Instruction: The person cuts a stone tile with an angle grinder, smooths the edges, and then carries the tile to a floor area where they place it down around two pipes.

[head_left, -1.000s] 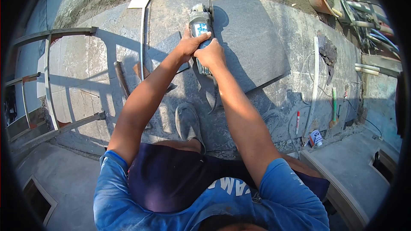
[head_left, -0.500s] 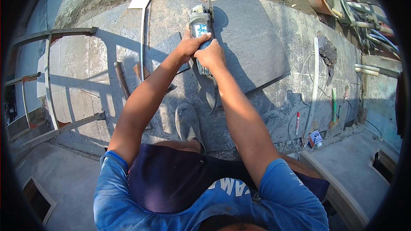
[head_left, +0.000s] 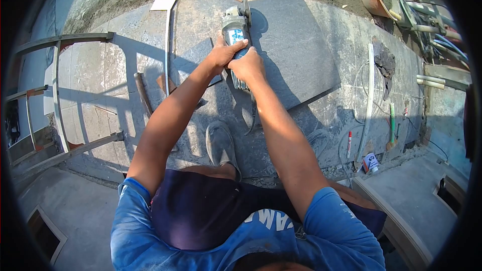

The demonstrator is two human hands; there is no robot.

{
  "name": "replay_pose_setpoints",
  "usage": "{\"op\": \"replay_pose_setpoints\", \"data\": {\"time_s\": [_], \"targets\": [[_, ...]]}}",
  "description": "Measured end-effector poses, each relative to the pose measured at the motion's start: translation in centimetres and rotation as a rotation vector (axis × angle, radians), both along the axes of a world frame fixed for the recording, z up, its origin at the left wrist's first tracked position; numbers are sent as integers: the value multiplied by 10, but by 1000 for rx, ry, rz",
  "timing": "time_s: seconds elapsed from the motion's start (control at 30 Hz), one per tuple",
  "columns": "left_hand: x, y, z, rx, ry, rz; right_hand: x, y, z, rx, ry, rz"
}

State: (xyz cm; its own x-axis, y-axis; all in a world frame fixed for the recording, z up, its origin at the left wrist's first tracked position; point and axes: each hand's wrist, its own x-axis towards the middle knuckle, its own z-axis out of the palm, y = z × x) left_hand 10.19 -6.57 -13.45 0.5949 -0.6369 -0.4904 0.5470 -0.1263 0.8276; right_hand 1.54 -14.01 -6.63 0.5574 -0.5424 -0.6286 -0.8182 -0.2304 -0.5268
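Both hands are wrapped around an angle grinder (head_left: 234,27) with a grey head and a blue-and-white label. My left hand (head_left: 224,54) grips the body from the left, its thumb lying across the top. My right hand (head_left: 248,64) closes around the rear part, just behind the left. The cutting disc (head_left: 247,13) stands on edge at the left border of a large dark grey tile (head_left: 296,45). A power cord (head_left: 252,113) trails from the tool's back end toward my shoe.
A smaller dark tile piece (head_left: 201,56) lies left of the grinder, near a long straight strip (head_left: 167,45). Metal frames (head_left: 57,95) stand at the left. On the right are a metal bar (head_left: 369,100), a red marker (head_left: 349,144), a small can (head_left: 370,163) and a bucket (head_left: 377,0).
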Motion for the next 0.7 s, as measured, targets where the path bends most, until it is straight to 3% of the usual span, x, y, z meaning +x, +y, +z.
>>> {"op": "replay_pose_setpoints", "data": {"time_s": [0.57,0.7], "targets": [[-4,2,2,58,-36,-20,-4,2,0,-13,15,7],[-6,2,2,215,-196,-19,-6,2,6,-14,-3,-2]]}}
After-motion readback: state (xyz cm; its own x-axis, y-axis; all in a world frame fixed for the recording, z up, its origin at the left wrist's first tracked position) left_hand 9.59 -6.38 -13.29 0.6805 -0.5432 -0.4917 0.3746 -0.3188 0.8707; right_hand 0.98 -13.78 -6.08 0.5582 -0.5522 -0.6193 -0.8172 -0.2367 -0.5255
